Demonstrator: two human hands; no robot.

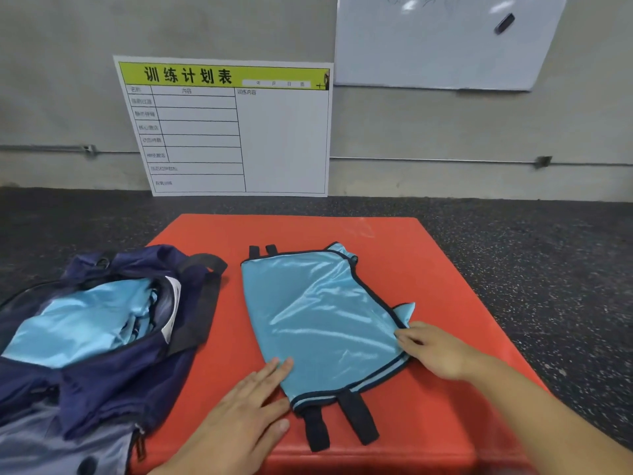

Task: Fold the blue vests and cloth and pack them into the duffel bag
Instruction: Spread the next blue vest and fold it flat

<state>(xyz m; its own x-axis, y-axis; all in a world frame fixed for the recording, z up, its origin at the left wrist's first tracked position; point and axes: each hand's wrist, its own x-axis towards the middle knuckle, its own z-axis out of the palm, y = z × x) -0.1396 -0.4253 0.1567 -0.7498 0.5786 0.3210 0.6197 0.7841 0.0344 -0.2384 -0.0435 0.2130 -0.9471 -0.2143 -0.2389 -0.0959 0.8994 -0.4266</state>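
At the left edge of the red mat (342,231) we see the navy duffel bag (102,365) lying open, partly on the mat and partly on the dark speckled floor (548,252), with shiny blue fabric (82,323) already inside it. Our left hand (246,416) lies flat near the mat's front edge, fingers straight and together, their tips resting on the near left edge of the folded blue vest (318,313). The vest sits in the middle of the mat, its black straps (342,419) pointing toward us. Our right hand (435,347) pinches the vest's right edge, thumb and fingers clamped on the fabric. Behind the mat, a training chart (233,132) leans against the wall, with a whiteboard (445,46) to its right.
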